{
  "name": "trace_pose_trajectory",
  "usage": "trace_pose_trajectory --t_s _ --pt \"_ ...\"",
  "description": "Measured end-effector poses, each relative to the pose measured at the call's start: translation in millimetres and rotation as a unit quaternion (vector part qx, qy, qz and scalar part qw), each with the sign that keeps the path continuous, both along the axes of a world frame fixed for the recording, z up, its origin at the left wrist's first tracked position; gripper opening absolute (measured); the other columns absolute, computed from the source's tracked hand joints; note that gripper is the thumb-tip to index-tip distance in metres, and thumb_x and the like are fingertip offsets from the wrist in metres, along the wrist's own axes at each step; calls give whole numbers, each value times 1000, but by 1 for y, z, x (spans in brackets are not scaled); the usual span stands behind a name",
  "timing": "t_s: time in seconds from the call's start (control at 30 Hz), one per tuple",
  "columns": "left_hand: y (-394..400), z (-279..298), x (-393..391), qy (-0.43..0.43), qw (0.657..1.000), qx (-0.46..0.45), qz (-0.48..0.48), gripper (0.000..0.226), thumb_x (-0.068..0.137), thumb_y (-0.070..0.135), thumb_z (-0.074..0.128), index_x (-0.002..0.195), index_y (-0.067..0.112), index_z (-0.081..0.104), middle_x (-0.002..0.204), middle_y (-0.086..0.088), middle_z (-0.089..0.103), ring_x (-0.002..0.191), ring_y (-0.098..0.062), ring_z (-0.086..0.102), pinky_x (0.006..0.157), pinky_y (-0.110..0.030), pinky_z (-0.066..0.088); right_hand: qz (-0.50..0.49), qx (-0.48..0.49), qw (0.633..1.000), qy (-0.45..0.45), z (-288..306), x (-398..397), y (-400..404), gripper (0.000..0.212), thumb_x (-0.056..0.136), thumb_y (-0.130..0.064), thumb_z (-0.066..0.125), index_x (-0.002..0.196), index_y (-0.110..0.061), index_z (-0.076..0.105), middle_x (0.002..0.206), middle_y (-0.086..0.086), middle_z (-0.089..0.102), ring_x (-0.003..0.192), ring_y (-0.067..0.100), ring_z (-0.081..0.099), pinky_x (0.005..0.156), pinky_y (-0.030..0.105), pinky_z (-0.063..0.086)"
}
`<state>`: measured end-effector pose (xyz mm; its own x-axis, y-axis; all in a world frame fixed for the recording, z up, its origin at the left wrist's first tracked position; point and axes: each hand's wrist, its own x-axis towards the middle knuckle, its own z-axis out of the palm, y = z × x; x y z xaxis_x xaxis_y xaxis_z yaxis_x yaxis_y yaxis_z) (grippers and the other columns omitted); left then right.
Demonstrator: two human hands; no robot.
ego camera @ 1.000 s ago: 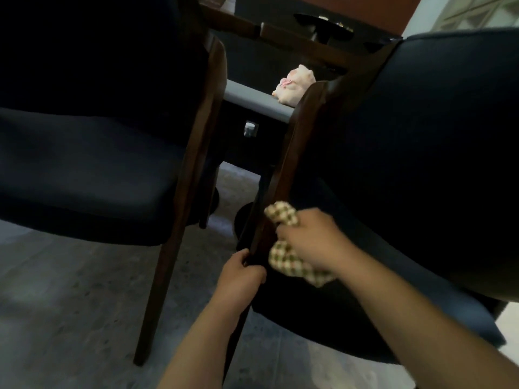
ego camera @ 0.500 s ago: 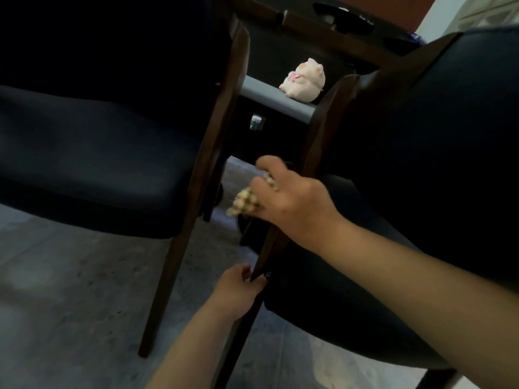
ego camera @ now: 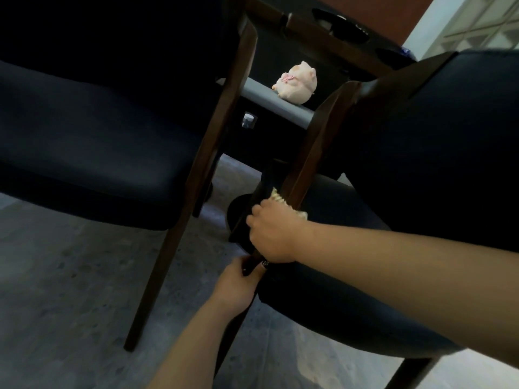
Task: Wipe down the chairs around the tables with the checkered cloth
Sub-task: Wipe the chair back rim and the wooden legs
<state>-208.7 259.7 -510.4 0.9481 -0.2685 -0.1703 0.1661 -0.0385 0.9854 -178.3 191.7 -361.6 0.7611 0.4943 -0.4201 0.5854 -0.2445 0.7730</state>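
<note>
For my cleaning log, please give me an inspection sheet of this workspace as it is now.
Surface: grey speckled floor; grey ledge behind the chairs.
Job's things: checkered cloth pressed on the wooden frame post of the right chair; left chair beside it, untouched.
Clutter: pink plush toy on the ledge.
Hands: right hand grips the cloth; left hand holds the same post lower down.
Cables: nothing seen.
Surroundings: dim; wooden table edge above; bright wall at upper right.

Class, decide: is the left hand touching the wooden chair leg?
Touching. The head view shows the left hand with fingers curled round the wooden chair leg, below the right hand.
</note>
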Motion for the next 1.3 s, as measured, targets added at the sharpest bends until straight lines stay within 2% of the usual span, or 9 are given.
trace_pose_trajectory --t_s 0.1,0.2,0.47,0.6,0.67,0.8,0.9,1.07,1.3 --pt "-1 0 0 -9 1000 0 -5 17 94 41 58 105 31 49 91 20 59 82 4 57 63 -16 47 -39 -12 999 16 1 5 3 30 94 -33 47 111 -16 65 114 6 61 100 26 55 83 36 42" --pt "-3 0 0 -2 1000 16 -12 19 96 44 53 108 32 45 95 15 59 88 -5 58 66 -20 45 -68 -5 997 -21 26 16 5 29 93 -33 46 107 -18 67 111 5 64 98 26 58 83 36 46" --pt "-4 -1 0 -6 999 41 -13 15 97 45 48 108 36 47 94 15 60 82 1 57 57 -16 40 -162 8 944 -286 154 47 8 36 94 -31 41 122 -17 59 120 9 58 108 30 53 79 38 36" --pt "-2 0 0 -5 999 41 -18 17 96 48 47 108 36 47 94 15 62 81 2 58 54 -13 39 -310 200 880 -300 196 51 10 39 92 -25 50 130 -15 52 132 9 50 121 31 48 87 40 43" --pt "-3 0 -1 -6 999 46 -17 16 97 47 47 108 36 47 93 15 62 81 3 58 54 -13 38 -337 239 860 -298 197 51 10 40 91 -24 53 130 -16 51 132 9 49 122 31 46 90 45 48" --pt "-5 -2 -2 -19 999 50 -9 16 97 45 48 108 35 47 94 16 62 83 3 57 59 -15 40 -334 203 841 -374 172 58 9 36 87 -22 57 121 -11 56 119 14 50 102 35 53 63 40 40" --pt "-5 -2 -2 -22 998 56 -5 18 96 46 48 109 34 47 95 15 62 87 -1 59 65 -20 45 -260 138 866 -404 151 54 5 36 92 -26 47 120 -7 58 114 18 52 102 37 49 77 45 39" --pt "-3 1 -3 -28 997 68 13 24 96 43 51 114 28 53 90 20 59 84 -2 59 63 -19 44 -48 85 976 -197 51 10 -6 35 96 -29 37 108 -15 67 106 10 61 97 30 53 84 42 36" --pt "8 21 -11 -36 995 91 -7 34 100 31 48 132 19 53 114 3 64 104 -15 62 86 -33 52 59 178 982 -33 8 -14 -27 30 98 -25 40 99 -17 69 99 0 64 90 21 58 81 32 44"
